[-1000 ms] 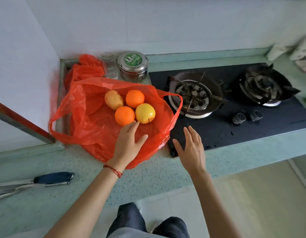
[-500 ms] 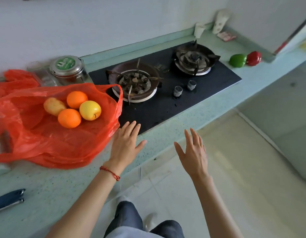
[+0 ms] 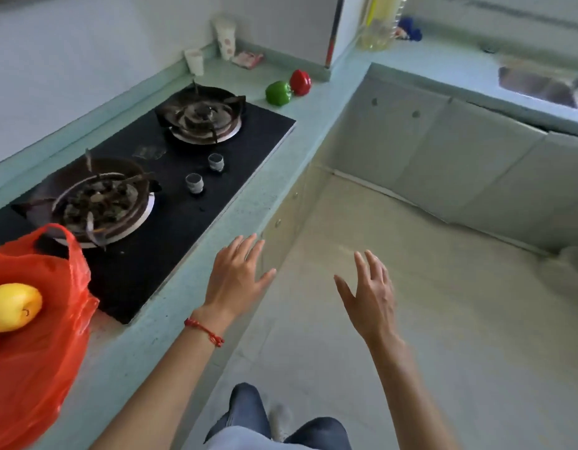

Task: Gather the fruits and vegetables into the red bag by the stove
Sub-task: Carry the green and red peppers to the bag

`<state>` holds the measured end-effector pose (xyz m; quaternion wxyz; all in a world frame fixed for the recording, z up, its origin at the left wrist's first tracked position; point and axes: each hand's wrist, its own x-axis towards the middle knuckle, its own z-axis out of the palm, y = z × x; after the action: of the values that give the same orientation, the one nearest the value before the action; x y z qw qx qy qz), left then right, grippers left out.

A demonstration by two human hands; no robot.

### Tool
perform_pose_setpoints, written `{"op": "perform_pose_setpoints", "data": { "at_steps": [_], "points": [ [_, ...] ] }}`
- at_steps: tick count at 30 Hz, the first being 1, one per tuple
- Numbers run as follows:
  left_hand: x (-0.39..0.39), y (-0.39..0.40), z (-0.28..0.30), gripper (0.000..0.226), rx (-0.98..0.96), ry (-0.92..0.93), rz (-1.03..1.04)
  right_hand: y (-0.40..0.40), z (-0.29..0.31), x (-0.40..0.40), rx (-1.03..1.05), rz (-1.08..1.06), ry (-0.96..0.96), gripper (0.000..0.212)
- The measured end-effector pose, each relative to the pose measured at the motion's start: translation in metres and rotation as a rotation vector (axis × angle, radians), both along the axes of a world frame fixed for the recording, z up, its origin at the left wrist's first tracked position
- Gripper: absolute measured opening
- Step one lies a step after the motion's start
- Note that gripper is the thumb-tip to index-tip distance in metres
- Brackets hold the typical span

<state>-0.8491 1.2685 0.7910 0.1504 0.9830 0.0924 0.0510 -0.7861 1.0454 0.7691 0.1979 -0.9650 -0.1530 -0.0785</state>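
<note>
Bag (image 3: 37,345), red, lies on the counter (image 3: 235,203) at the stove's (image 3: 170,177) left end, a yellow fruit (image 3: 11,306) inside. Both hands, left (image 3: 237,277) and right (image 3: 370,297), hover spread wide, holding nothing. Green pepper (image 3: 278,93) and red pepper (image 3: 300,82) touch beyond the stove.

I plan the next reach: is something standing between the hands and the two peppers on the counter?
Nothing visible. Both the left hand and right hand are empty; the green pepper and red pepper lie beyond the stove, with bare counter between.
</note>
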Motion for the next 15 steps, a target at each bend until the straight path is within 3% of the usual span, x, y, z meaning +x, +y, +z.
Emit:
{"op": "perform_pose_setpoints", "data": {
  "at_steps": [10,15],
  "points": [
    [0.064,-0.042,0.0,0.063,-0.008,0.026,-0.324,-0.061,-0.001,-0.019,-0.031,-0.357,0.011,0.063],
    [0.082,-0.053,-0.004,0.078,-0.004,0.006,-0.39,-0.07,-0.006,-0.019,-0.046,-0.428,0.022,0.063]
  ]
}}
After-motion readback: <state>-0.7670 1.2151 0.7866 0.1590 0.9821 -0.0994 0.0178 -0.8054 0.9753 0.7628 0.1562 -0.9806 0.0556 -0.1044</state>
